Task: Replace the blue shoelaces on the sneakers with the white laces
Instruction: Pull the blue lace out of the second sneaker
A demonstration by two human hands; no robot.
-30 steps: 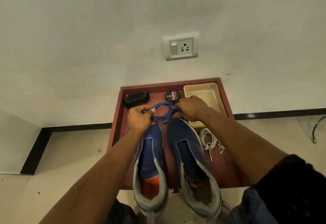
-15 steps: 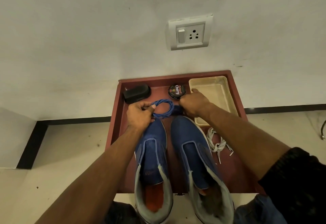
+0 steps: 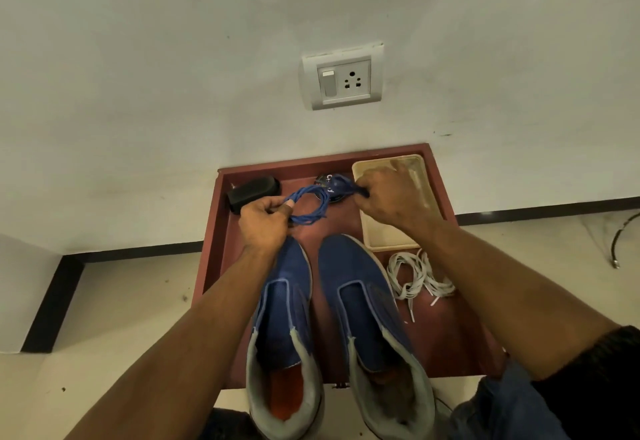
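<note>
While both hands (image 3: 332, 204) pinch the coiled blue shoelaces (image 3: 310, 206) just beyond the sneakers (image 3: 332, 304), winding should stay tight (loose loops unravel); white laces (image 3: 417, 275) lie right of the sneakers.

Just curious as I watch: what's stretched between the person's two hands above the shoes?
In the head view, the coiled blue laces span from the left hand to the right hand, crossing over a round polish tin.

place: plain indoor room, likely a home | evidence: white painted wall (image 3: 173, 59) with grey switch-and-socket plate (image 3: 343, 77); black skirting strip (image 3: 131, 252); cream tiled floor (image 3: 114, 304)
</note>
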